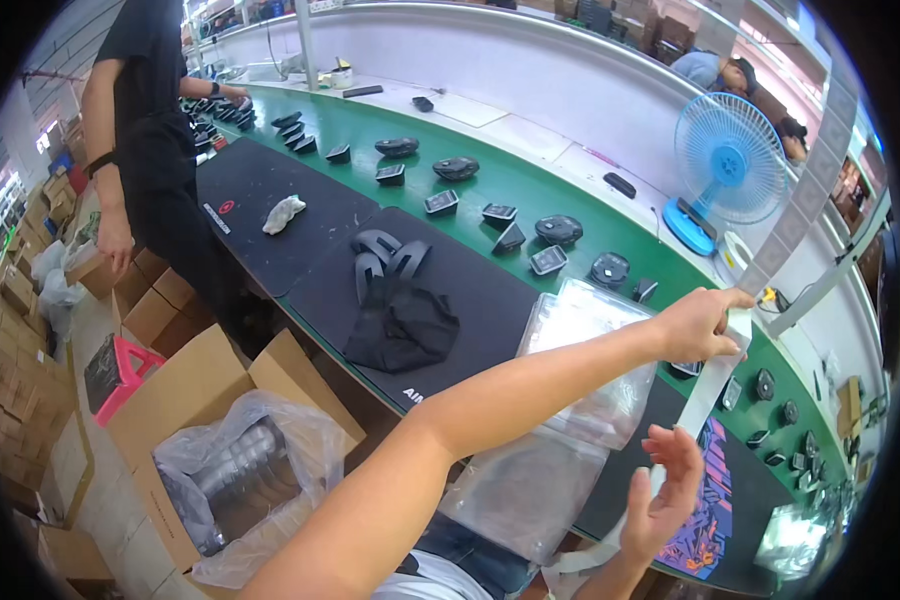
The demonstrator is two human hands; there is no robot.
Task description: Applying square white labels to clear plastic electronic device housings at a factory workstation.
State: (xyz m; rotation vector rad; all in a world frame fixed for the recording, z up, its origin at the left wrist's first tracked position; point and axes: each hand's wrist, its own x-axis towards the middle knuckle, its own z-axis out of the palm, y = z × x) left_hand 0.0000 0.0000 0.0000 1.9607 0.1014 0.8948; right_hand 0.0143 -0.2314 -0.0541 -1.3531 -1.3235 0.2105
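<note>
My left hand reaches across to the right with its fingers closed on a long pale label strip. Above the hand, a length with a row of grey squares slants toward the top right; below, plain white strip trails down. My right hand is beside that lower length, palm up and fingers apart. Whether it touches the strip is hidden. Under my left forearm lie clear plastic bags in a pile. A mat with a purple and orange print lies beside my right hand.
Black devices line the green bench. A blue fan stands behind. Black cloth and curved grey parts lie on dark mats. An open carton with a plastic liner is at left. A co-worker stands beyond.
</note>
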